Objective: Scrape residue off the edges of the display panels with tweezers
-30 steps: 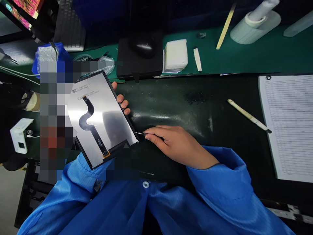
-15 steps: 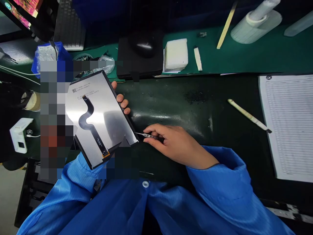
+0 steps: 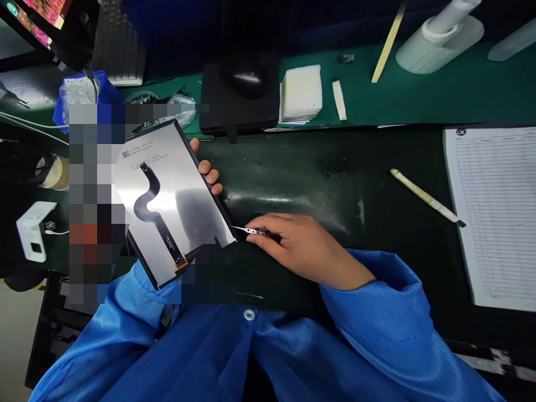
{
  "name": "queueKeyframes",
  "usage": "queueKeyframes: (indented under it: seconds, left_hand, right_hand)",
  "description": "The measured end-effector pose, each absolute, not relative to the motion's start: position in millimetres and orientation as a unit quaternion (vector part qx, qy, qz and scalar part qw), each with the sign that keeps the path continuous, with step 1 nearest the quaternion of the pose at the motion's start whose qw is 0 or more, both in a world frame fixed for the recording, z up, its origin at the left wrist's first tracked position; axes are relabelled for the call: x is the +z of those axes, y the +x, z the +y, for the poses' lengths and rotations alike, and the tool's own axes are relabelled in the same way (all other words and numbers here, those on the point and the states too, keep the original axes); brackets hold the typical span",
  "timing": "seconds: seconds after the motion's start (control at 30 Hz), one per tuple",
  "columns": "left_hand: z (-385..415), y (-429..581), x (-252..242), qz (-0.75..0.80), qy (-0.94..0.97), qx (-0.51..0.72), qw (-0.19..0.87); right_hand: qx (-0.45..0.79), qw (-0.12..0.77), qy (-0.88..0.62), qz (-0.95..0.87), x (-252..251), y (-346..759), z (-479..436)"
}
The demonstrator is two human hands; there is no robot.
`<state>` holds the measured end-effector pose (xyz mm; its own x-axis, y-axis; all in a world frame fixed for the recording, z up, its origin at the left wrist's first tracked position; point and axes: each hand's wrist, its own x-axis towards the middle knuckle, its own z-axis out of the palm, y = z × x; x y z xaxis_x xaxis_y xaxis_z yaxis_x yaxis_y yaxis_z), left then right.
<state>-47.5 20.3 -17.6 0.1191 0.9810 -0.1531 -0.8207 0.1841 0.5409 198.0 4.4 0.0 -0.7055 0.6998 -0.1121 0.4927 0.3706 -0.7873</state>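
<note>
In my left hand [image 3: 208, 172] lies a display panel [image 3: 192, 218], tilted, its silvery back facing up. My fingers curl round its far right edge; the rest of that hand is beneath the panel and out of sight. A dark ribbon cable [image 3: 146, 204] snakes over the panel's back, joined near the lower edge by an orange strip. My right hand [image 3: 293, 240] pinches a pair of metal tweezers [image 3: 256, 231]. The tweezers' tips are at the panel's lower right edge, close to the corner; whether they grip anything there is too small to tell.
A stack of white wipes [image 3: 301, 94] stands beside a black mouse [image 3: 247, 75] at the back. Dark crumbs [image 3: 333, 164] are scattered on the mat. A flat stick [image 3: 427, 196] lies by a lined paper sheet [image 3: 494, 223] on the right. A white bottle [image 3: 439, 44] is behind. Pixelation covers part of the left.
Both hands stay nearly in place. The tweezers have turned slightly and catch more light, and the panel's tilt and reflection have shifted a little.
</note>
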Motion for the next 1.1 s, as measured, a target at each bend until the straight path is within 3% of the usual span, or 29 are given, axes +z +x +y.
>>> queueKeyframes:
  seconds: [1.1]
  left_hand:
    - [10,-34,-5,0.247,0.142,0.647,0.707]
  right_hand:
    - [0.433,0.111,-0.361,-0.818,3,198,5]
